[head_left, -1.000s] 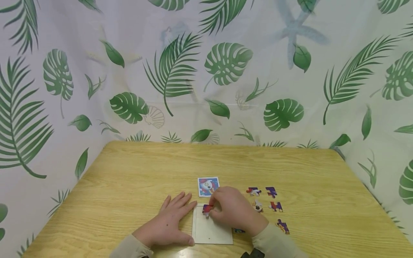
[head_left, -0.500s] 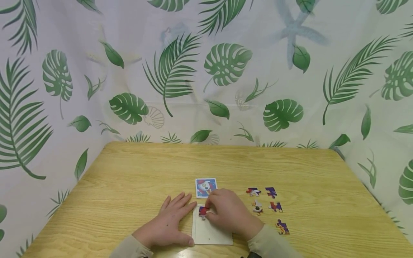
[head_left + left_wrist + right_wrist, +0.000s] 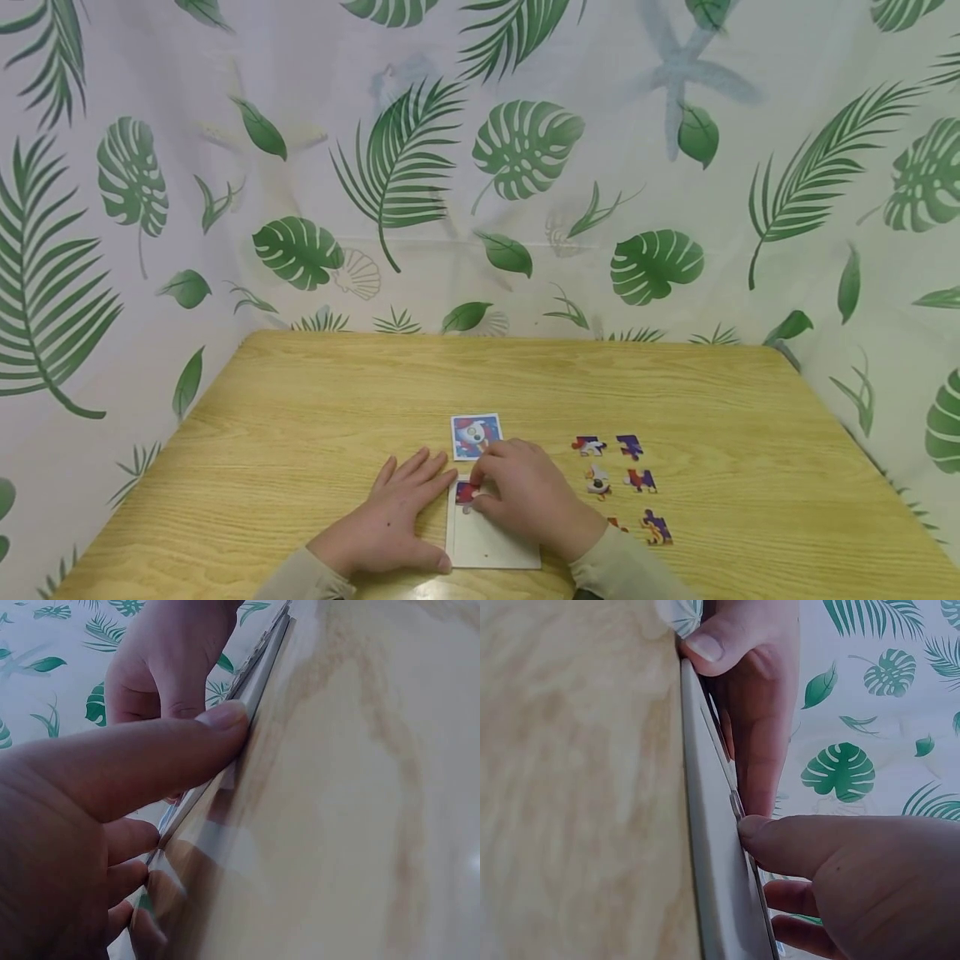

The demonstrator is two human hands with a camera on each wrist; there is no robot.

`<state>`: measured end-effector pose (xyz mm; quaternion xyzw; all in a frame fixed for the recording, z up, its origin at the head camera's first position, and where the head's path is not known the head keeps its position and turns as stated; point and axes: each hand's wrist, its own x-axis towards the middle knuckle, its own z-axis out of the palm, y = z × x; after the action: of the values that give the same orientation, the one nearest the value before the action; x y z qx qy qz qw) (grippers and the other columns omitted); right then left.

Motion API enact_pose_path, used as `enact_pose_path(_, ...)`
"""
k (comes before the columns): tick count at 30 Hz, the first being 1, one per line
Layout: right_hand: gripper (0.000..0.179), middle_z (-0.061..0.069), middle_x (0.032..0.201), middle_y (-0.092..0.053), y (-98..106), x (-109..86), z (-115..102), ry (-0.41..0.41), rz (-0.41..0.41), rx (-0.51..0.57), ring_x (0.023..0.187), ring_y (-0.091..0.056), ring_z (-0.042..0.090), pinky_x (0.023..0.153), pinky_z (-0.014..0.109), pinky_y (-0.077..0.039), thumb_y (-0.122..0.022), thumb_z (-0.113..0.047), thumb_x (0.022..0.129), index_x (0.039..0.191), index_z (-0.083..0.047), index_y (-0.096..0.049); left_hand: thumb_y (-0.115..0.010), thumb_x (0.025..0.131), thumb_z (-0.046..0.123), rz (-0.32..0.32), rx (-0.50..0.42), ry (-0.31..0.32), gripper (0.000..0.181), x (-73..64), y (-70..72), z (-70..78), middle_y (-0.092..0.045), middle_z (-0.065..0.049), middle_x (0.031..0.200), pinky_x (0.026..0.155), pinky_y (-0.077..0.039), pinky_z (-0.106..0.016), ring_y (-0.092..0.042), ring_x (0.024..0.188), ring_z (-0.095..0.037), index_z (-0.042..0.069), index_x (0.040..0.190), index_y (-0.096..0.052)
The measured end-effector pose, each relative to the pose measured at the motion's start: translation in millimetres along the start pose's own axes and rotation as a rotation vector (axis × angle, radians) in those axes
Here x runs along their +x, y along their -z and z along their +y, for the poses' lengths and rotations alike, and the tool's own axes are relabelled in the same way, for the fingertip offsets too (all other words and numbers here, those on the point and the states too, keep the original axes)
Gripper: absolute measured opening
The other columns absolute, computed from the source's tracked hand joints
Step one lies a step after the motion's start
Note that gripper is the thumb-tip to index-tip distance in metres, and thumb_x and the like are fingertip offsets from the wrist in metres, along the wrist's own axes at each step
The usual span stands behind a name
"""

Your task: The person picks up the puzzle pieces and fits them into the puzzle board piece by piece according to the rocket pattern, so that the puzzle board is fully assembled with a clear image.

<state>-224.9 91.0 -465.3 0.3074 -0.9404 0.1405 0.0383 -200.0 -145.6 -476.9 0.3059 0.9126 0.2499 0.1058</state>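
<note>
In the head view a pale square puzzle tray (image 3: 498, 553) lies at the front of the table. My right hand (image 3: 531, 498) pinches a red and purple jigsaw piece (image 3: 465, 493) between thumb and fingers at the tray's upper left corner. My left hand (image 3: 397, 521) rests on the table with fingers spread, its index fingertip and thumb at the tray's left edge. In the right wrist view the thumb (image 3: 759, 829) presses the piece close over the tray face; part of the piece is hidden behind the fingers.
A small picture card (image 3: 476, 433) of a white cartoon figure lies just beyond the tray, partly behind the right hand. Several loose jigsaw pieces (image 3: 642, 481) lie right of the tray, one partly hidden by the right wrist. A leaf-print curtain (image 3: 540, 275) stands behind the table.
My right hand has moved left with the jigsaw piece, which now sits at the tray's upper left corner. The picture card has shifted slightly left. My left hand has stayed put.
</note>
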Motion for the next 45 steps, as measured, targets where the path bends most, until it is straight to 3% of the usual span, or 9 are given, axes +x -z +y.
enact_pose_path(13,0.013,-0.009,0.102,-0.065,0.3,-0.5,-0.8,0.005,0.024,0.021,0.096,-0.059,0.015,0.09,0.039,-0.052,-0.078,-0.032,0.086,0.096,-0.024,-0.073,-0.072,0.078,0.067,-0.015,-0.038,-0.032,0.094,-3.8,0.2,-0.4,-0.027,-0.002,0.165,0.115,0.007,-0.067,-0.004,0.154,-0.036,0.025,0.156,-0.043)
enact_pose_path(24,0.014,-0.006,0.11,-0.067,1.4,-0.1,-0.4,-0.014,0.013,0.044,0.103,-0.059,0.017,0.094,0.041,-0.052,-0.076,-0.032,0.087,0.098,-0.024,-0.073,-0.073,0.079,0.066,-0.006,-0.052,-0.027,0.096,-2.7,0.1,-0.5,-0.028,0.002,0.164,0.116,0.007,-0.065,-0.005,0.154,-0.034,0.021,0.157,-0.041)
enact_pose_path(28,0.019,-0.002,0.12,-0.066,2.8,-2.2,3.4,-0.034,0.006,0.058,0.113,-0.059,0.02,0.1,0.044,-0.049,-0.075,-0.035,0.087,0.102,-0.025,-0.073,-0.075,0.078,0.062,0.003,-0.062,-0.043,0.092,-1.9,-1.3,-1.4,-0.028,0.001,0.164,0.115,0.008,-0.066,-0.005,0.154,-0.034,0.028,0.157,-0.04)
enact_pose_path(32,0.024,-0.002,0.121,-0.066,9.7,-5.1,13.1,-0.04,0.012,0.065,0.116,-0.059,0.022,0.102,0.046,-0.048,-0.075,-0.034,0.087,0.108,-0.022,-0.073,-0.076,0.079,0.059,0.004,-0.076,-0.067,0.087,-0.6,-2.7,-1.7,-0.028,0.0,0.164,0.114,0.009,-0.068,-0.005,0.154,-0.036,0.037,0.155,-0.041)
enact_pose_path(36,0.027,-0.002,0.121,-0.066,20.1,-9.0,27.9,-0.075,0.018,0.071,0.116,-0.059,0.023,0.102,0.048,-0.047,-0.076,-0.033,0.089,0.113,-0.02,-0.074,-0.074,0.08,0.062,-0.009,-0.066,-0.062,0.085,-0.3,-2.8,-0.2,-0.028,0.002,0.164,0.114,0.007,-0.069,-0.005,0.153,-0.036,0.038,0.155,-0.041)
enact_pose_path(45,0.035,0.003,0.128,-0.062,36.4,-26.7,74.9,-0.156,0.069,0.108,0.12,-0.056,0.029,0.102,0.049,-0.047,-0.076,-0.027,0.091,0.124,-0.015,-0.071,-0.075,0.079,0.061,-0.029,-0.051,-0.006,0.09,-1.1,-0.6,1.6,-0.027,0.005,0.164,0.116,0.008,-0.065,-0.004,0.154,-0.032,0.031,0.156,-0.041)
